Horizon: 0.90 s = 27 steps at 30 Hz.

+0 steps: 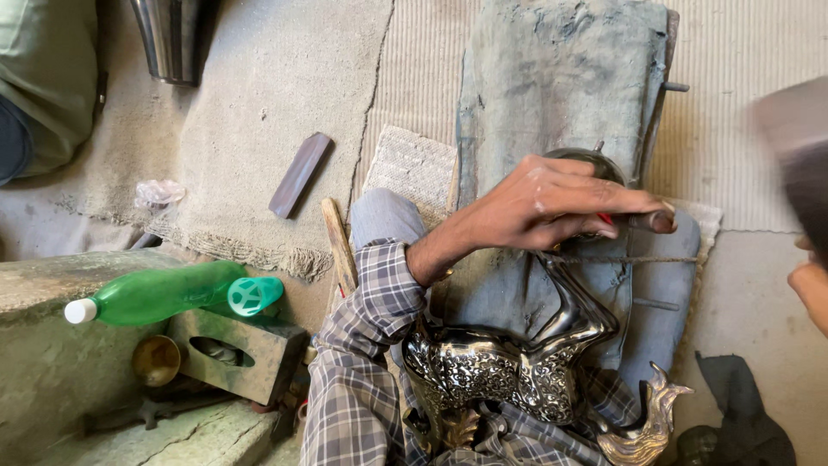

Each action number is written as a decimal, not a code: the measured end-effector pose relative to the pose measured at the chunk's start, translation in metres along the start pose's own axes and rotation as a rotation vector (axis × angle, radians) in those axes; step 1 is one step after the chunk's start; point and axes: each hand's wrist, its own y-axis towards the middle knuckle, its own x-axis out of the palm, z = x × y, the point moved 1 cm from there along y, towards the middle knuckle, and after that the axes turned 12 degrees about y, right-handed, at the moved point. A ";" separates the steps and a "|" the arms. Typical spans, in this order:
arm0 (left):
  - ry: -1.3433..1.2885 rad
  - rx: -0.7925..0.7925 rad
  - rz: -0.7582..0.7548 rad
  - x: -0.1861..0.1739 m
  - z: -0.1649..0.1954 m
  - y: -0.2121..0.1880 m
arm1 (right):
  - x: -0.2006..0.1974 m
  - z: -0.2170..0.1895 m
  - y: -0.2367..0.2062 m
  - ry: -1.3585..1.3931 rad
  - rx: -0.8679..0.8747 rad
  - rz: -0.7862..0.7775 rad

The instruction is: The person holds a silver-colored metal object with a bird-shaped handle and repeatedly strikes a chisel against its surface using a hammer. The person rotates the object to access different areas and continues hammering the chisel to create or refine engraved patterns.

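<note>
Pressing down over the top of an ornate silver vessel [517, 362], the left hand [552, 203] lies across its rounded upper end and closes around a thin tool with a red handle [607, 219], thumb and forefinger pinched at its far end. The vessel rests across the person's lap, its engraved body near the checked sleeve [362, 345] and its long neck running up to the hand, over a blue-grey padded cloth [561, 78]. A thin cord [638, 259] crosses just under the hand. The right hand [811, 285] shows only at the frame's edge, below a blurred dark shape [798, 147]; whether it grips anything cannot be told. A curled silver handle piece [647, 423] lies by the vessel's base. Off to the side sit a green plastic bottle [164, 293], a hollow metal block [237, 354] and a small brass cup [155, 358].

Judging by the pose, the step in hand is tool work on the vessel's top, which calls for a steady hold and a well-placed tool tip.
</note>
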 end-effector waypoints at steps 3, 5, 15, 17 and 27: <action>0.008 0.026 0.023 0.001 -0.001 0.000 | 0.000 0.000 0.000 0.002 0.001 -0.001; -0.014 -0.027 0.001 0.002 -0.002 0.000 | 0.000 0.000 -0.001 -0.001 0.003 -0.003; 0.002 0.023 0.060 0.003 -0.002 -0.001 | 0.003 0.007 -0.004 0.000 0.011 -0.016; -0.011 -0.011 0.022 0.003 -0.002 -0.001 | 0.002 0.008 -0.005 0.000 0.012 -0.014; -0.008 -0.122 0.136 0.000 0.014 0.000 | 0.004 0.012 -0.012 -0.004 0.014 -0.022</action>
